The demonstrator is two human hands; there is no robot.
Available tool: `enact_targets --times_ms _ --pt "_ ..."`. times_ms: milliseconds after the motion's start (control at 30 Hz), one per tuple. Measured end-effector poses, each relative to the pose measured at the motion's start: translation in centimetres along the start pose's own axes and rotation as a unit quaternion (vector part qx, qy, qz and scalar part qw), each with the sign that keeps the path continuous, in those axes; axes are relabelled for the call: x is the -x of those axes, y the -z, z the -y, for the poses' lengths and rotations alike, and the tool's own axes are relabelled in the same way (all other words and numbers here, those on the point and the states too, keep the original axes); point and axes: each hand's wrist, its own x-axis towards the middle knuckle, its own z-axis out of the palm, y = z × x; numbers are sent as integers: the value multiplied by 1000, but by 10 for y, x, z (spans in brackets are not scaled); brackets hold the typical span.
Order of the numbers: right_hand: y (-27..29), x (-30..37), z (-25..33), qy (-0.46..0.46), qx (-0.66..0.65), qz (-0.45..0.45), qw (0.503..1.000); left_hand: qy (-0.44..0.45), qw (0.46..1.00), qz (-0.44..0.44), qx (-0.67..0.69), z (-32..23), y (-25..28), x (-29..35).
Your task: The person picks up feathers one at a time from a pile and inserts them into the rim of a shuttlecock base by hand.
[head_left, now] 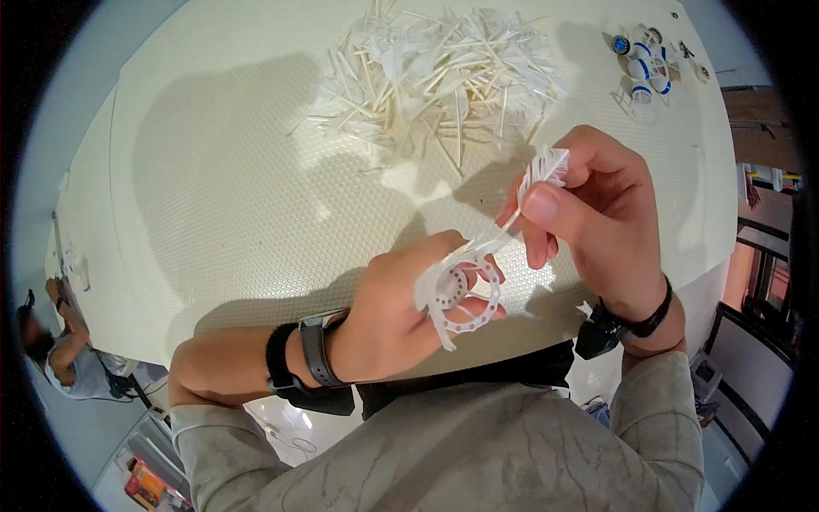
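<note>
My left hand (401,294) is closed around a white plastic shuttlecock frame (479,326), a ring with small holes joined by ribs to a smaller holed cup. White feathers stick out along the frame's left side. Higher and to the right, my right hand (597,205) pinches a white feather (546,168) between thumb and fingers. That feather's quill slants down toward the frame; whether its tip sits in a hole cannot be made out. Beyond both hands lies a large loose pile of white feathers (444,77) with pale quills.
At the table's far right stand several white shuttlecock parts with blue bands (640,70), beside small round pieces. The textured white table (230,171) curves away to the left. Another person (72,350) is at the table's far left edge. Shelving (763,247) stands on the right.
</note>
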Motion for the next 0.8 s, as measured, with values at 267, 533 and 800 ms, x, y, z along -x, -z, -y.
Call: enact_targets --times_ms 267,533,800 --pt "0 1 0 5 10 -2 1000 45 989 -28 135 10 -10 4" --pt "7 12 3 194 170 53 965 -19 994 -44 96 13 -10 1" --pt "4 8 6 138 110 52 983 -15 1000 3 14 2 -1 -2"
